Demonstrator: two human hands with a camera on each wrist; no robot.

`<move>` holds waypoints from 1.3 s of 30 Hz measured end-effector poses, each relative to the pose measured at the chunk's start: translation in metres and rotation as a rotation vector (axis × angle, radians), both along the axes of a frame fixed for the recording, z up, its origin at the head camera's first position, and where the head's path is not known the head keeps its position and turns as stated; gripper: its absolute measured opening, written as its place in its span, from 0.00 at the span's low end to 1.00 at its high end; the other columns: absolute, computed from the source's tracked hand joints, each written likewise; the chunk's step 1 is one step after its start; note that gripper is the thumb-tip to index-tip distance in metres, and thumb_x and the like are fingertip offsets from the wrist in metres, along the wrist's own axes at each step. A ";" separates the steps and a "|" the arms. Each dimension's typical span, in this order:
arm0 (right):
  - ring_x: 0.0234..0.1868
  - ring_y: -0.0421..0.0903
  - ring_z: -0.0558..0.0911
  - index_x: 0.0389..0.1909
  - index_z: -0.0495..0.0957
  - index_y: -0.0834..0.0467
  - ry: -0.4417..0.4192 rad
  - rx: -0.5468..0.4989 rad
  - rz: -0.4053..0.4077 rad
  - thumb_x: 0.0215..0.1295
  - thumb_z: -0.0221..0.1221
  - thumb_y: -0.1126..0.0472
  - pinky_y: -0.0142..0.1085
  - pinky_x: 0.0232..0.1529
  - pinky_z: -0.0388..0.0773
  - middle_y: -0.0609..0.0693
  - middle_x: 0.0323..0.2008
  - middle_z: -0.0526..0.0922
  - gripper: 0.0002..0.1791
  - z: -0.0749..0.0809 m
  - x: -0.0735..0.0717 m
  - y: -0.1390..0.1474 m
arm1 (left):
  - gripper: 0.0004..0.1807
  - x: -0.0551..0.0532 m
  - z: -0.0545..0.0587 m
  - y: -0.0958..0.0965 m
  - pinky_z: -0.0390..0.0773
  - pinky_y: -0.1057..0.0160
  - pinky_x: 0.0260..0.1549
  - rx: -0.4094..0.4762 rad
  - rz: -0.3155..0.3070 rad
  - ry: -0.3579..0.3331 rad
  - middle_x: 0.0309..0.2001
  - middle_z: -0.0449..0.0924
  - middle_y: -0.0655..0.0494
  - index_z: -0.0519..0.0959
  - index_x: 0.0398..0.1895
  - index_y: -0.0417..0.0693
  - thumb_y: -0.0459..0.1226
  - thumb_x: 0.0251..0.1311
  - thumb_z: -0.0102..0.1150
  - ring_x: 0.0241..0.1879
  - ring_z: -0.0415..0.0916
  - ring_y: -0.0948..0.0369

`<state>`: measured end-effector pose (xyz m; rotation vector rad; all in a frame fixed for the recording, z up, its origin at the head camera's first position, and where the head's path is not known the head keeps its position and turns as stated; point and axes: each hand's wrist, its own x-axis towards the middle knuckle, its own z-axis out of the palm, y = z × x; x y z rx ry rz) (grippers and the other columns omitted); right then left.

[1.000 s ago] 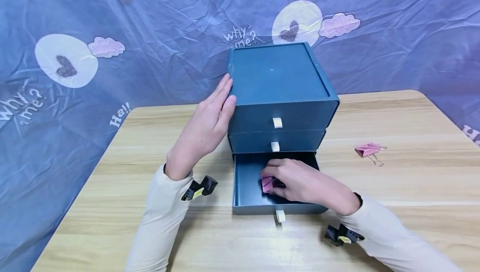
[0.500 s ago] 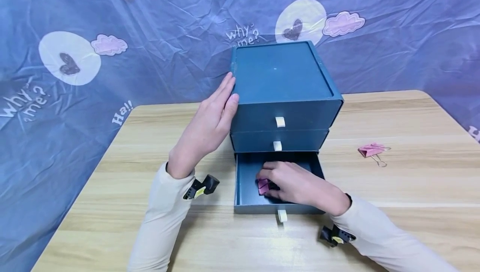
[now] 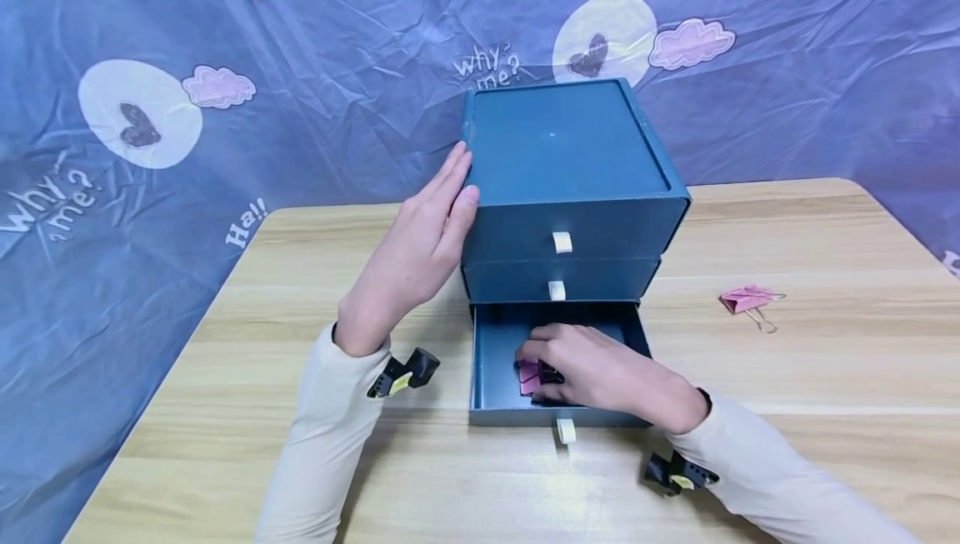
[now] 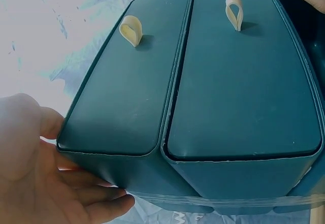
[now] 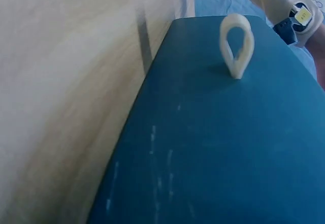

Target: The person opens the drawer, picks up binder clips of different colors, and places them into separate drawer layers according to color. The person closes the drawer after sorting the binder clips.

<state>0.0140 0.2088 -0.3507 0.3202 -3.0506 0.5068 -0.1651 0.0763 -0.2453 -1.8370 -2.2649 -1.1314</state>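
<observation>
A dark blue drawer unit (image 3: 570, 144) stands on the table with its bottom drawer (image 3: 495, 344) pulled out. My left hand (image 3: 412, 252) lies with straight fingers against the unit's left side, near the top edge; the left wrist view shows the fingers (image 4: 96, 196) along that side. Inside the bottom drawer, my right hand (image 3: 581, 365) has its fingers curled around a pink binder clip (image 3: 528, 378). A black piece shows beside the clip, partly covered by the hand. In the right wrist view only the drawer's front (image 5: 218, 132) and its white pull loop (image 5: 237, 46) appear; the hand is hidden.
Another pink binder clip (image 3: 750, 300) with wire handles lies on the wooden table (image 3: 787, 377), right of the unit. Two upper drawers with white pull tabs (image 3: 562, 242) are closed. A blue printed cloth (image 3: 337, 111) hangs behind the table.
My right hand has shifted slightly left and toward the front inside the drawer, with the pink clip at its fingertips. The left hand stays against the unit; the head view shifts a little.
</observation>
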 end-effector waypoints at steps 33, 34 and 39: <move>0.36 0.40 0.81 0.43 0.83 0.56 -0.018 0.033 -0.058 0.53 0.70 0.58 0.35 0.36 0.81 0.45 0.36 0.82 0.16 0.003 0.008 0.008 | 0.30 0.001 0.001 -0.001 0.50 0.63 0.71 -0.020 0.013 -0.009 0.76 0.47 0.49 0.53 0.74 0.37 0.46 0.77 0.31 0.74 0.45 0.62; 0.36 0.40 0.81 0.43 0.83 0.57 -0.020 0.031 -0.060 0.53 0.70 0.57 0.35 0.37 0.81 0.45 0.37 0.82 0.17 0.003 0.009 0.008 | 0.30 0.001 0.001 -0.001 0.50 0.63 0.71 -0.020 0.011 -0.009 0.76 0.47 0.48 0.53 0.74 0.37 0.46 0.77 0.31 0.74 0.45 0.62; 0.38 0.42 0.83 0.45 0.83 0.56 0.000 0.025 -0.063 0.52 0.71 0.51 0.38 0.39 0.81 0.46 0.38 0.83 0.21 0.008 0.011 0.011 | 0.30 0.000 0.001 0.000 0.50 0.62 0.71 -0.020 0.009 -0.012 0.76 0.47 0.49 0.53 0.74 0.37 0.45 0.77 0.31 0.74 0.45 0.62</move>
